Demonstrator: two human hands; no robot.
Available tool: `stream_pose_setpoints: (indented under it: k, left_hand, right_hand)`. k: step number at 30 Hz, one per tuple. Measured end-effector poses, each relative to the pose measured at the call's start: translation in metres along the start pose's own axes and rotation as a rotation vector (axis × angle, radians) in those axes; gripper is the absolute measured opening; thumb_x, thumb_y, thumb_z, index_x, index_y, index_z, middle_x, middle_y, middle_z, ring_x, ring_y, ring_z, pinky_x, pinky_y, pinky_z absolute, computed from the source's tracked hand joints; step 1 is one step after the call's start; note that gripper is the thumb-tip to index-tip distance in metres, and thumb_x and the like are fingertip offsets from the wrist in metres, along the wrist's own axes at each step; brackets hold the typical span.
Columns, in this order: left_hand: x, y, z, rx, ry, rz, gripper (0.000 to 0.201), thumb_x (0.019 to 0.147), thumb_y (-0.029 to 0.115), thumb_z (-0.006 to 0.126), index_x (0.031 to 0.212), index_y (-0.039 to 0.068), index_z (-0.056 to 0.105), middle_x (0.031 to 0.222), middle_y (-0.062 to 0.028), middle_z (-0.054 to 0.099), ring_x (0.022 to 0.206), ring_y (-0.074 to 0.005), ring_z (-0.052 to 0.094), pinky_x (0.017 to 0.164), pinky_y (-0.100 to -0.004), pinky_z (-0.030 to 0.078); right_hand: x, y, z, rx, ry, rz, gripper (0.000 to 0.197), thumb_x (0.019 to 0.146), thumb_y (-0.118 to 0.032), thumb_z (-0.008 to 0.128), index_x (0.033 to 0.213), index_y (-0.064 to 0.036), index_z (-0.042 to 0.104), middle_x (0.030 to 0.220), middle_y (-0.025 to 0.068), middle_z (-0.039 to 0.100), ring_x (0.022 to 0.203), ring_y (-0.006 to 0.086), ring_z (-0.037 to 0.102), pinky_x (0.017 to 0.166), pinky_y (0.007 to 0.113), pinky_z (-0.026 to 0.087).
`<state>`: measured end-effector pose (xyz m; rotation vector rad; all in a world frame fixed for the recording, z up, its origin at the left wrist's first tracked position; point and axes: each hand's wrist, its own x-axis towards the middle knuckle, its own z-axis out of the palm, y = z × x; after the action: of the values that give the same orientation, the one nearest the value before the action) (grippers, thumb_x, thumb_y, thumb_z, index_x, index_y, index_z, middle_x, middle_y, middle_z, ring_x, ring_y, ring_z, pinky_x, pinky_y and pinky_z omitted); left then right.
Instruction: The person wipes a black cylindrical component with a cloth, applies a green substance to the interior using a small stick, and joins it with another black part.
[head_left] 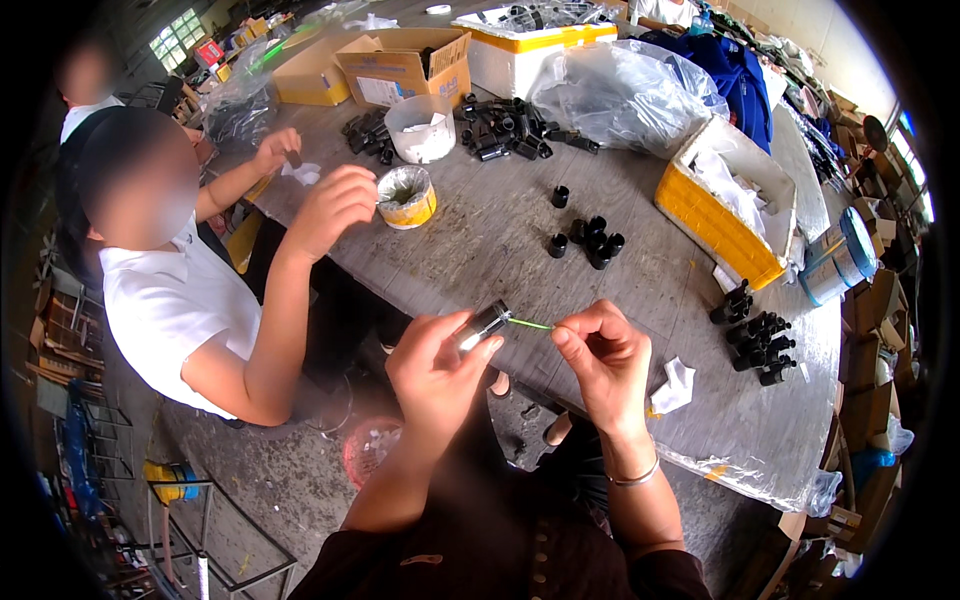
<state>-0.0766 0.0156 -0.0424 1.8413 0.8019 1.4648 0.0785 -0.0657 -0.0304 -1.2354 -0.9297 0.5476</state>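
My left hand (432,372) is closed round a short, shiny black cylinder (485,323), tilted with its upper end toward the right. Between thumb and forefinger, my right hand (606,368) pinches a thin bright green stick (529,323). The stick's other end meets the top end of the cylinder; whether it goes inside cannot be made out. Beyond my hands, a small group of black cylinders (597,240) stands on the grey table (480,250). Right of my right hand lies a crumpled white paper (674,386).
More black parts (762,345) stand at the right. A yellow-sided foam box (715,215) and a blue-white bucket (838,262) are beyond them. At left sits a co-worker (190,290), one hand by a small yellow tub (406,200). Further back are a pile of black cylinders (510,128) and a cardboard box (405,68).
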Motion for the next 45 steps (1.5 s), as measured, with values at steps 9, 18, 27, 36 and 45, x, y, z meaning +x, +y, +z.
stream_pose_setpoints:
  k: [9, 18, 27, 36, 45]
  left_hand:
    - [-0.004, -0.012, -0.006, -0.316, -0.065, -0.342, 0.022, 0.081, 0.001, 0.073, 0.100, -0.005, 0.063, 0.080, -0.0035, 0.060, 0.064, -0.0072, 0.051, 0.052, -0.0210, 0.040]
    - [-0.006, -0.033, -0.007, -1.088, -0.137, -0.808, 0.020, 0.094, 0.018, 0.062, 0.105, 0.001, 0.062, 0.074, -0.0007, 0.053, 0.064, -0.0086, 0.045, 0.055, -0.0241, 0.039]
    - [-0.006, -0.035, -0.020, -1.025, -0.057, -0.848, 0.031, 0.084, -0.001, 0.067, 0.115, 0.000, 0.060, 0.087, -0.0060, 0.062, 0.070, -0.0132, 0.057, 0.064, -0.0263, 0.047]
    - [-0.007, -0.037, -0.041, -1.020, -0.036, -0.859, 0.034, 0.082, -0.005, 0.067, 0.115, -0.002, 0.061, 0.092, -0.0073, 0.064, 0.070, -0.0149, 0.060, 0.064, -0.0260, 0.050]
    - [-0.008, -0.041, -0.034, -1.035, -0.072, -0.856, 0.033, 0.081, -0.006, 0.066, 0.113, -0.001, 0.062, 0.094, -0.0058, 0.064, 0.072, -0.0133, 0.060, 0.063, -0.0273, 0.050]
  right_hand:
    - [-0.003, 0.011, -0.003, -0.041, 0.001, 0.027, 0.006, 0.082, -0.001, 0.073, 0.082, -0.0002, 0.067, 0.079, -0.0004, 0.055, 0.067, 0.0058, 0.049, 0.060, 0.021, 0.040]
    - [0.023, 0.016, -0.012, -0.167, 0.015, 0.023, 0.007, 0.083, -0.001, 0.073, 0.084, 0.0009, 0.066, 0.080, -0.0007, 0.056, 0.069, 0.0053, 0.051, 0.062, 0.020, 0.043]
    - [0.142, 0.033, 0.066, -0.439, -0.078, -0.268, 0.010, 0.075, -0.001, 0.075, 0.081, 0.0015, 0.067, 0.076, 0.0080, 0.059, 0.064, 0.0142, 0.056, 0.061, 0.028, 0.046]
    - [0.198, 0.081, 0.146, -0.743, -0.202, -0.470, 0.006, 0.078, -0.009, 0.066, 0.080, -0.0029, 0.068, 0.084, 0.0145, 0.063, 0.076, 0.0346, 0.064, 0.068, 0.042, 0.052]
    - [0.172, 0.067, 0.135, -0.829, -0.219, -0.439, 0.020, 0.077, -0.008, 0.069, 0.097, -0.0071, 0.068, 0.089, 0.0131, 0.064, 0.079, 0.0315, 0.065, 0.071, 0.040, 0.053]
